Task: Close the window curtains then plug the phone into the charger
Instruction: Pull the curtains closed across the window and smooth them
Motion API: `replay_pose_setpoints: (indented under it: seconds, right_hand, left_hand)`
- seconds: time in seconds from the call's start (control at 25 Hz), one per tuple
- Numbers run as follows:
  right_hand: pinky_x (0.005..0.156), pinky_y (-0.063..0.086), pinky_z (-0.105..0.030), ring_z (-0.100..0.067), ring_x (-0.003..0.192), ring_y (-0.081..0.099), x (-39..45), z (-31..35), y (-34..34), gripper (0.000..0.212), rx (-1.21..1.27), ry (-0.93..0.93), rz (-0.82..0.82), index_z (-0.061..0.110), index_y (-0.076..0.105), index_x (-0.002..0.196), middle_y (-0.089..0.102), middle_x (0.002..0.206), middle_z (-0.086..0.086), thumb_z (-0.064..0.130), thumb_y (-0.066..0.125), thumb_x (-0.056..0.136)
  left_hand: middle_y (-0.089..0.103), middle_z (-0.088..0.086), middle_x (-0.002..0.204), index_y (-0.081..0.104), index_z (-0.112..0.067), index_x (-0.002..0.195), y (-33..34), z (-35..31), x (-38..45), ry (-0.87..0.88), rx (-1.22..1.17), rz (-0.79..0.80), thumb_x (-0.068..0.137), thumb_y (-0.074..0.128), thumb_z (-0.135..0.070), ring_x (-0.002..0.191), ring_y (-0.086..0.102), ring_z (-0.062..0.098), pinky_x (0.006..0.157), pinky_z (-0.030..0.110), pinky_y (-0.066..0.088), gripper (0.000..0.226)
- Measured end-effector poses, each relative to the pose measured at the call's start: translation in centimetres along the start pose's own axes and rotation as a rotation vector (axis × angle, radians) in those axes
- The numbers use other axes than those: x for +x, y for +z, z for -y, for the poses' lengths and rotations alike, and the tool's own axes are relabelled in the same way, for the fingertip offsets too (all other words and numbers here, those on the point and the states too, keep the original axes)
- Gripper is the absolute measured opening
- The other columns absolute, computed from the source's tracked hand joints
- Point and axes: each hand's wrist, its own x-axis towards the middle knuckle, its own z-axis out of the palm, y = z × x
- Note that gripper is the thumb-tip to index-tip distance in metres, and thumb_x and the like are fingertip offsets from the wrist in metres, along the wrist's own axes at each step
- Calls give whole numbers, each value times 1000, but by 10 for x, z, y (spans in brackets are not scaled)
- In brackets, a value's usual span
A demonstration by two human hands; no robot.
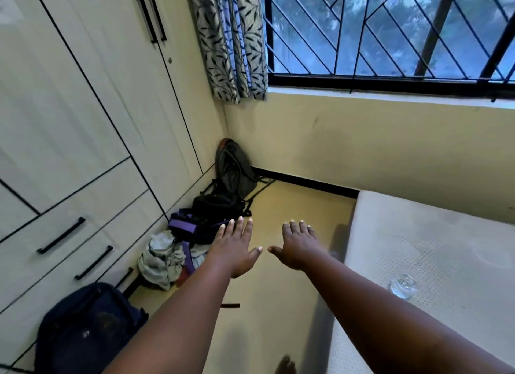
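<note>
Both your forearms reach out from the bottom of the view, and your left hand point(232, 247) and right hand point(299, 247) hang palm-down over the floor point(278, 290), thumbs nearly meeting, fingers point(239, 226) spread wide and holding nothing. The curtain point(231, 42) is the first thing you need, and it is still bunched in folds at the left edge of the window point(390, 31), close to the room's corner; the barred glass beside it stands fully uncovered, with trees visible outside. So, judging from how things lie, nothing of the task is done yet: the curtain has not been drawn, and your hands are well below it and well apart from it. Neither a phone nor a charger shows anywhere in view, so I cannot tell you where they are; you will have to look for them once the window is covered. Around you, the wardrobe point(83, 109) fills the left wall, with bags point(220, 206) and a heap of clothes point(161, 258) along its foot and a dark backpack point(89, 326) nearer to you. The bare mattress point(446, 248) lies to your right under the window, with a small clear object on it that I cannot make out.
</note>
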Motion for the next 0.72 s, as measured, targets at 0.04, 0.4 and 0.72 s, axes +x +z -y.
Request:
replay_pose_setpoints:
  seconds: [0.04,0.4,0.72]
  right_hand:
    - [118,2,-46,-33,147,-1,22,5,-2,86,11,13,-5,11,7,151,6,160,-14,64,36,90]
    - [118,1,-46,-32,147,-3,215,47,-40,86,-21,-38,1,11,6,151,3,160,-13,62,38,90]
    - [118,1,-44,-30,148,-3,338,50,-96,87,-34,17,-85,11,6,151,4,161,-11,63,38,90]
  left_hand:
    - [-12,7,160,-14,-20,149,-5,13,16,-3,4,-13,94,20,-57,147,-11,25,117,42,-7,75]
    - [-11,9,160,-14,-18,149,-34,123,173,-133,-35,40,95,19,-56,147,-10,26,118,42,-5,74]
    - [-12,8,160,-14,-19,149,-79,159,313,-25,-45,-15,95,19,-56,147,-10,26,118,42,-6,74]
